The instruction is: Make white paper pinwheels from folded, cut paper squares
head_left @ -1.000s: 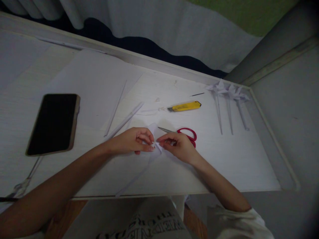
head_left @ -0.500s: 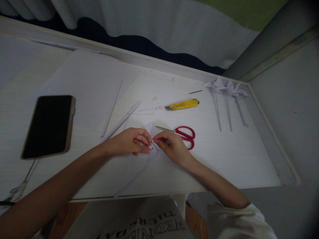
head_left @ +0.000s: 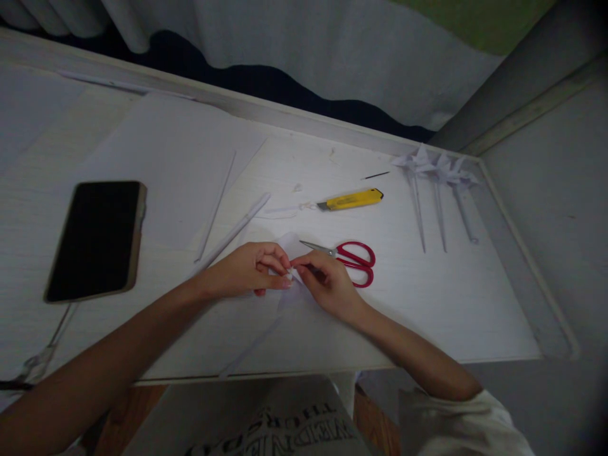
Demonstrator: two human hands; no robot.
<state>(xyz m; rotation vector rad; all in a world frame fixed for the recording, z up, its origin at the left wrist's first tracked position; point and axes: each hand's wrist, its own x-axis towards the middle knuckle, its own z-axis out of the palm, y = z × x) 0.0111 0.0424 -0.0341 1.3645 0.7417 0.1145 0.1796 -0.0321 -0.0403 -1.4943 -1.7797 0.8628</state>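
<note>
Close together at the table's middle, both my hands pinch a folded piece of white paper (head_left: 288, 299). My left hand (head_left: 263, 268) grips it from the left between thumb and fingers. From the right, my right hand (head_left: 327, 278) holds an edge of the same paper with thumb and forefinger. My fingers hide part of the folds. A thin white strip (head_left: 251, 345) runs from below the paper toward the table's front edge. Red-handled scissors (head_left: 358, 263) lie just beyond my right hand, blades pointing left.
A yellow utility knife (head_left: 354, 199) lies behind the scissors, near a thin dark needle-like piece (head_left: 376, 175). Several paper pinwheel-like shapes on sticks (head_left: 441, 168) rest at back right. Rolled paper sticks (head_left: 232, 234), a large white sheet (head_left: 161, 152) and a phone (head_left: 97, 240) are at left.
My hands stay at the same spot, the right fingers shifting slightly on the paper's edge. The whole view has moved a little; the tools lie as before.
</note>
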